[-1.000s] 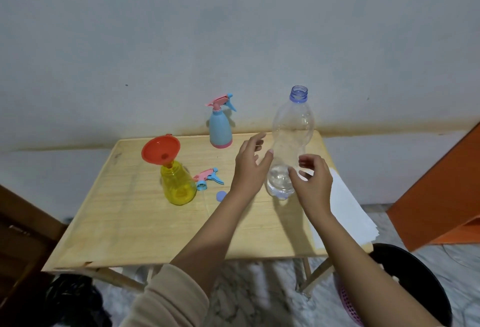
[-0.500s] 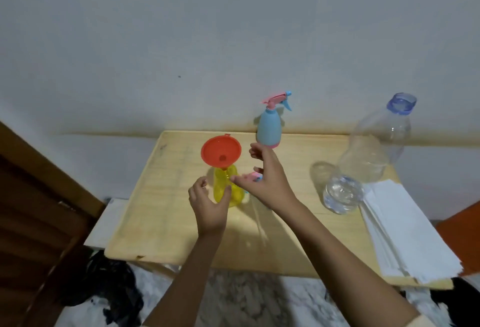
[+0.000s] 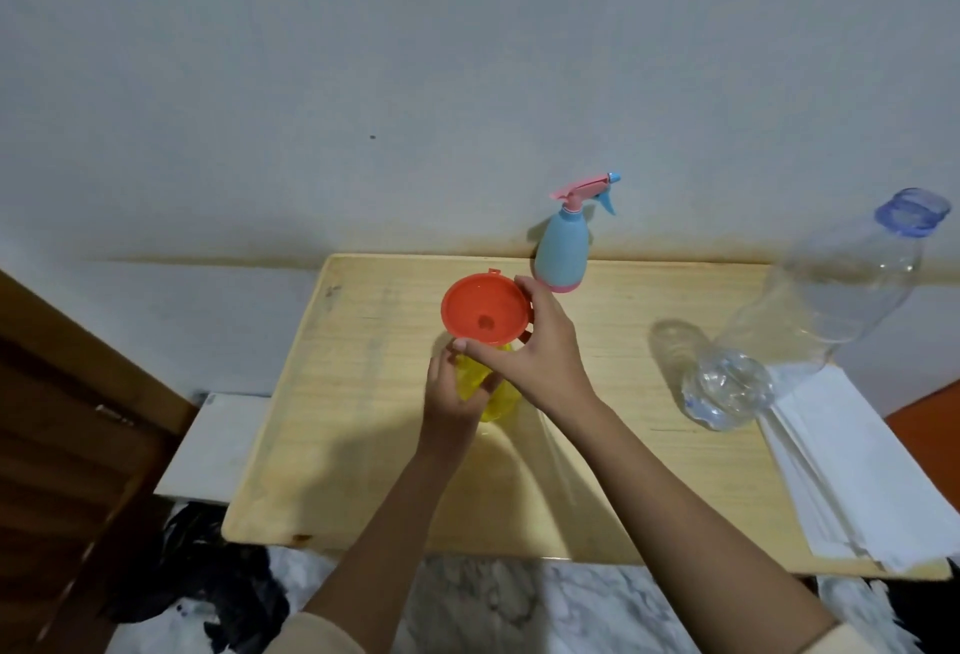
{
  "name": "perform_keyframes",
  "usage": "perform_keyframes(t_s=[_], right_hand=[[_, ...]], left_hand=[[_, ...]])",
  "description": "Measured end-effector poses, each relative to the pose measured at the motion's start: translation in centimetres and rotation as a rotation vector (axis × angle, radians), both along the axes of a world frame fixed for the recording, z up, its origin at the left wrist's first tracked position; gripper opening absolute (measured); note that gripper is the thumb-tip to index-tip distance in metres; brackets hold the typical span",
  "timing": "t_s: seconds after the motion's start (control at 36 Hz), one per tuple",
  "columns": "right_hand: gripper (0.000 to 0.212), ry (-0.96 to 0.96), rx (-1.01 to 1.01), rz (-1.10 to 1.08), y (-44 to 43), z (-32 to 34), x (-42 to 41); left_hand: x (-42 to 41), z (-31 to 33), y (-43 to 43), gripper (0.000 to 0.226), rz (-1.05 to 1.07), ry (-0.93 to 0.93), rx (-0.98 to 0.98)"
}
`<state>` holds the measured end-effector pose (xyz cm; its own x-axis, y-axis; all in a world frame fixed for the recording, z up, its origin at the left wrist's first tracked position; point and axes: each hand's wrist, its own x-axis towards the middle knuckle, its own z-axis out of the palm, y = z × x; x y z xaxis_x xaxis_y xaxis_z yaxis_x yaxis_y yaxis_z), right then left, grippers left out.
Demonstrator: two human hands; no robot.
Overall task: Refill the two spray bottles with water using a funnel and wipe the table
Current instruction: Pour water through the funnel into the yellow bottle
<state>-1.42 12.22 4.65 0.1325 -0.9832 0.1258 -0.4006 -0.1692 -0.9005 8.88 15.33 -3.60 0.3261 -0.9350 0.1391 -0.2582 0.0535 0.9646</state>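
On the wooden table (image 3: 363, 445) stands a yellow spray bottle (image 3: 498, 401) without its head, an orange funnel (image 3: 483, 309) seated in its neck. My left hand (image 3: 457, 393) grips the yellow bottle's body from the near side. My right hand (image 3: 535, 347) holds the funnel's rim between thumb and fingers. A blue spray bottle (image 3: 563, 248) with a pink and blue trigger head stands at the table's far edge. A large clear water bottle (image 3: 810, 321), uncapped and holding a little water, stands at the right.
A stack of white paper towels (image 3: 872, 471) lies at the table's right edge. A dark wooden door (image 3: 62, 419) is at the left, dark bags (image 3: 208, 575) lie on the floor below, and a grey wall rises behind the table.
Both hands left the water bottle and went left to the yellow bottle. My left hand now grips its body and my right hand has taken the funnel's rim.
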Motion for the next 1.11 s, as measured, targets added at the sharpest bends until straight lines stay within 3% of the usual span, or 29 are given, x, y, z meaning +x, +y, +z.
perform_keyframes(t_s=[0.94,1.11], right_hand=[[0.091,-0.019,-0.022,-0.080,0.8,1.2,0.6],[0.089,-0.029,-0.026,-0.085,0.8,1.4,0.5]], left_hand=[[1.0,-1.3,0.0,0.065,-0.076,0.032,0.033],[1.0,-1.2,0.0,0.057,-0.075,0.034,0.023]])
